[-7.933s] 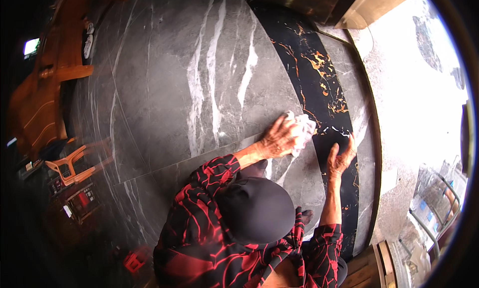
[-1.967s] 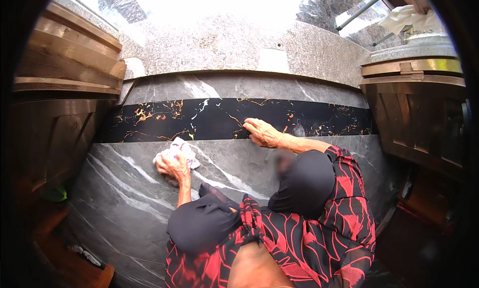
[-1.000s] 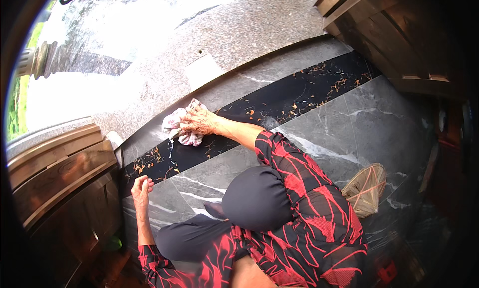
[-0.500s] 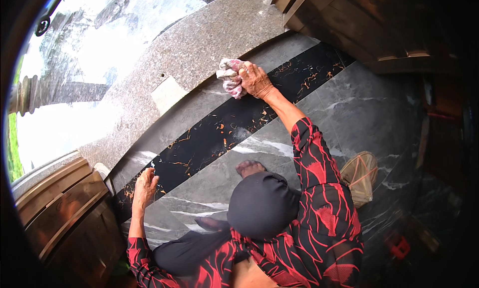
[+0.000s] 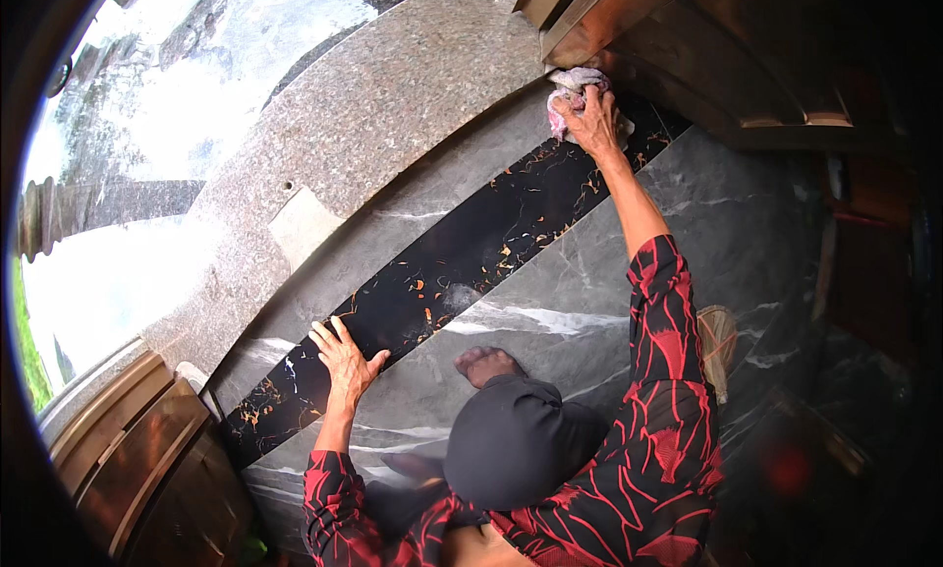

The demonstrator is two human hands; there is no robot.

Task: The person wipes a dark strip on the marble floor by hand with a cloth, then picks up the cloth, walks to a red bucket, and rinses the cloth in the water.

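My right hand (image 5: 595, 127) is closed over a crumpled white-and-pink rag (image 5: 580, 79), pressing it to the floor where the grey border meets the brown door frame at the far right. Beneath it runs a black tile strip (image 5: 471, 241) with gold and white veins, laid diagonally across the floor. Farther left, my left hand (image 5: 346, 363) rests palm down on that same strip, fingers spread and holding nothing. Both arms wear black sleeves with a red pattern. Part of the rag is hidden under my right fingers.
A raised speckled stone sill (image 5: 393, 105) curves along the far side, with a pale patch (image 5: 305, 228). Brown door panels stand at the left (image 5: 157, 449) and far right (image 5: 727, 66). Grey marbled tile (image 5: 678, 213) surrounds my bare foot (image 5: 486, 365). A woven sandal-like item (image 5: 717, 341) lies right.
My right hand has carried the rag right and farther away, up to the door frame. My left hand has shifted right along the black strip, and its fingers are now spread.
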